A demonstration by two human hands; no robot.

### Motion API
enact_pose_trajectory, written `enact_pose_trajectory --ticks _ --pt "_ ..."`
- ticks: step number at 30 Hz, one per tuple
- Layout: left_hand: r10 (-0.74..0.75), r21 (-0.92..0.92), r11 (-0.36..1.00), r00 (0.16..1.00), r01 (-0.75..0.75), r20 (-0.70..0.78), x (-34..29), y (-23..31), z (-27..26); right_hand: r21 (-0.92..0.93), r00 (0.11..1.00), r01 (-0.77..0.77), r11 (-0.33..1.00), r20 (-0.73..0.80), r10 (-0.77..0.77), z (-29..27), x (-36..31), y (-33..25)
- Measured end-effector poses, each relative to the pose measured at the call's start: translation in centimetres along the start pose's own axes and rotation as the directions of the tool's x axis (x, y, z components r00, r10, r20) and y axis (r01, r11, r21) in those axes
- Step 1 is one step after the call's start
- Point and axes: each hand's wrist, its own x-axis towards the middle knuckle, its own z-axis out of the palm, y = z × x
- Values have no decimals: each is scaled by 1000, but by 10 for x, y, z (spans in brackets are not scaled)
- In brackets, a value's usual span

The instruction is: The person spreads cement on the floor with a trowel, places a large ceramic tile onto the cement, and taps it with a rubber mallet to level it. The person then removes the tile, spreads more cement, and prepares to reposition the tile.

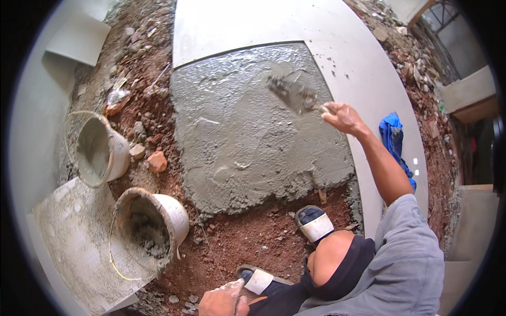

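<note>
My right hand grips the handle of a mortar-caked trowel. Its blade, blurred by motion, is over the upper right part of a bed of wet grey mortar. Ridges and smears mark the mortar, and its near edge is ragged. Low in the picture, beside a sandalled foot, my left hand is closed and smeared with mortar; whether anything is inside it is hidden. To the left a tilted bucket contains some grey mortar. Another mortar-coated bucket stands behind it.
Large pale tiles border the mortar at the far side and right. A blue crumpled bag lies on the right-hand tiles. Red soil and rubble surround the work. A mortar-splashed board lies at left, near a broken brick piece.
</note>
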Motion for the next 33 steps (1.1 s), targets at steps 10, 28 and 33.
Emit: enact_pose_trajectory --ticks 10,28,33 --pt "-142 -66 987 985 149 97 68 -17 4 288 916 -277 917 -209 342 18 87 19" --pt "-75 -132 987 985 96 158 80 -30 2 602 979 -176 779 21 205 141 192 -185" --pt "-66 -160 983 986 91 154 87 -31 3 249 976 79 965 180 -126 162 166 -250"
